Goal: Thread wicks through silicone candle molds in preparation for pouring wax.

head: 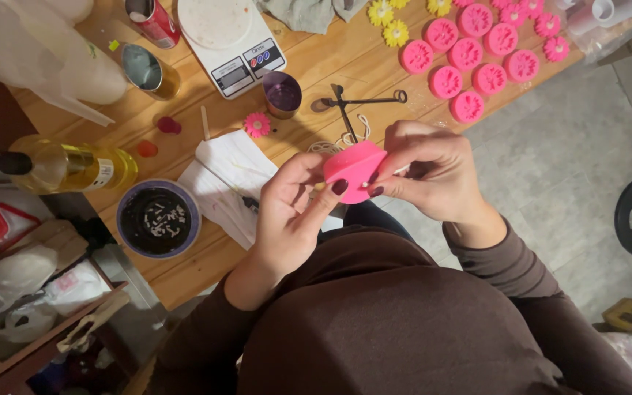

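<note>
1. Far left: a bottle of yellow oil (pixel 74 167) is lying on its side on the wooden table (pixel 345 55); just below it a dark bowl (pixel 158 218) is sitting near the edge.
2. Left hand (pixel 287 208) is pinching the pink silicone mould (pixel 354 171) between thumb and fingers, above the table edge.
3. Right hand (pixel 433 175) is gripping the mould's other side, fingers curled tight.
4. Upper right: pink flower-shaped pieces (pixel 477 58) are lying in rows, yellow ones (pixel 393 22) beside them.

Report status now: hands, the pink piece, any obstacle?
Left hand and right hand both pinch the pink mold, bent between them, above the table edge. Nothing between the hands.
</note>
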